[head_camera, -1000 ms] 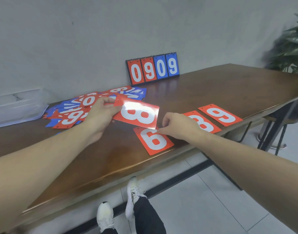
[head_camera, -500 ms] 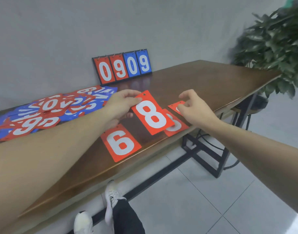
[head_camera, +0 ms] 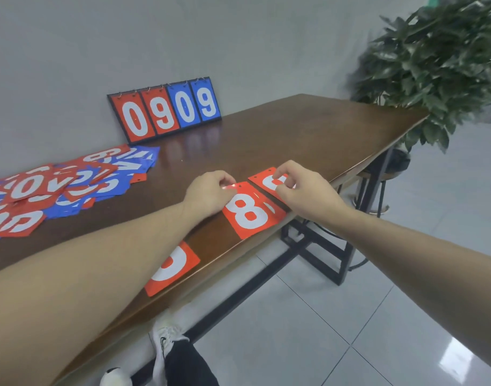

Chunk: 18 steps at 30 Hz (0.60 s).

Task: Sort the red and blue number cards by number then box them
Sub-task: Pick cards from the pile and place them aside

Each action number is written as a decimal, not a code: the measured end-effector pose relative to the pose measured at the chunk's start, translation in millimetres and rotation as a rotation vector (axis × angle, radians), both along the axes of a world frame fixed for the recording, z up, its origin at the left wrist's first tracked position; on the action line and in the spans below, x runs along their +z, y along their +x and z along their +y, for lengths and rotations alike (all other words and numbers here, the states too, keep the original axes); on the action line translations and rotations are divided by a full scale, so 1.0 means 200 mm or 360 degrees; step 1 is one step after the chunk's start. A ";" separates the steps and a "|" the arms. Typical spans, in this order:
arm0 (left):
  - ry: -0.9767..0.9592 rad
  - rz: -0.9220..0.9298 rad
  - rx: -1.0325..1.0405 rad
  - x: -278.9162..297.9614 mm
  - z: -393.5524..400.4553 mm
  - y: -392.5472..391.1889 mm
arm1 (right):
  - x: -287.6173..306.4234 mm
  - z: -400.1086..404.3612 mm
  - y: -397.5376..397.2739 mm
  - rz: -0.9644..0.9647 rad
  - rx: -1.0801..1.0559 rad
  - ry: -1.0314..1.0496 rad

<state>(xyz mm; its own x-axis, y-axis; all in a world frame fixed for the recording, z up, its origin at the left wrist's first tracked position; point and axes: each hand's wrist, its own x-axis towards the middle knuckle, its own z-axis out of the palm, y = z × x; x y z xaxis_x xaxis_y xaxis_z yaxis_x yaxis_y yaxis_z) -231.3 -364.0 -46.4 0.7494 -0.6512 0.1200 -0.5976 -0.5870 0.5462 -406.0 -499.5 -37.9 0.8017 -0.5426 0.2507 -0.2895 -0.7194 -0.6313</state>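
Hands meet over a row of red number cards at the near edge of a brown wooden table. The left hand pinches the top corner of a red 8 card, which lies flat on another red card whose white numeral shows only as a sliver along its right side. The right hand, fingers curled, pinches the red card just beyond, its numeral mostly hidden by the fingers. Nearer the viewer, a red 6 card rests flat at the table's edge, partly covered by the left forearm. A loose heap of red and blue cards is spread across the left part of the table, well apart from the sorted row. Against the grey wall at the back of the table leans a flip scoreboard reading 0 9 in red and 0 9 in blue. A leafy green plant stands past the table's far right end, with a stool partly visible below it. White sneakers and dark trousers show beneath the table edge on a pale tiled floor. No box can be made out in this view.
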 end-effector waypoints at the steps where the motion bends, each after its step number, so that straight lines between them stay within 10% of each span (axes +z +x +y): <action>1: 0.0060 -0.0091 0.0032 -0.01 -0.01 0.01 | 0.00 0.00 0.01 0.0005 0.0006 -0.0013; 18: -0.0162 -0.0184 0.0193 0.04 0.52 0.28 | 0.04 0.33 0.38 -0.0004 0.0349 -0.0012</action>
